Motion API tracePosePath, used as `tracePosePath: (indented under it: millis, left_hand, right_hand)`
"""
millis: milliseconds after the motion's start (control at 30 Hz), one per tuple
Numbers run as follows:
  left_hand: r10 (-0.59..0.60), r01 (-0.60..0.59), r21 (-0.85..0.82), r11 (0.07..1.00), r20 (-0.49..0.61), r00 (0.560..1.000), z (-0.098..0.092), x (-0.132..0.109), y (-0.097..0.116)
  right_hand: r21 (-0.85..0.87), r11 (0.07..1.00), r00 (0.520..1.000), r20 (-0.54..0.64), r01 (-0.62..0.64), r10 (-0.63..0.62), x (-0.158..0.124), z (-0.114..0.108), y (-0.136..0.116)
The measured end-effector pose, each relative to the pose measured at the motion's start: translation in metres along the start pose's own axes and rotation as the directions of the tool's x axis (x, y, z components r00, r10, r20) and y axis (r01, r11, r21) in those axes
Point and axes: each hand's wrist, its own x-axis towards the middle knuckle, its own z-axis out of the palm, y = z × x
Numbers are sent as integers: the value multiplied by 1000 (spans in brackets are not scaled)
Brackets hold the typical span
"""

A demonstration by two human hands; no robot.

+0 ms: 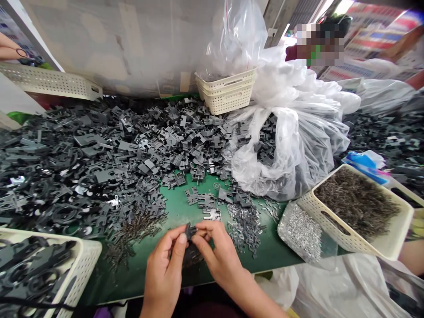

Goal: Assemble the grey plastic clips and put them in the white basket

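Observation:
My left hand (164, 267) and my right hand (218, 249) meet low in the middle of the view, above the green work mat (175, 212). Between their fingertips they pinch a small dark plastic part (189, 232), partly hidden by my fingers. A few grey plastic pieces (212, 214) lie just beyond my right fingers. Loose brown coil springs (141, 232) are scattered left of my left hand, and small silver metal clips (243, 225) lie to the right. A large heap of grey plastic parts (132, 150) spreads across the far side of the mat.
A cream basket of dark springs (359, 205) sits at right, beside a tray of silver bits (300, 232). A cream basket of black parts (86, 265) sits at lower left. A bulging clear plastic bag (285, 150) lies at back. A co-worker's hand (9, 48) shows top left.

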Motion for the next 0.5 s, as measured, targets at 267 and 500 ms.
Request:
tracePosePath:
  millis: [267,500]
  left_hand:
    - [82,-81,29,996,-39,996,1,-4,-10]
    - [299,-300,56,952,36,954,-1,-5,-17]
  right_hand:
    - [1,993,989,-91,-116,116,-3,7,-2]
    - [-236,970,991,-102,65,-92,3,3,-15]
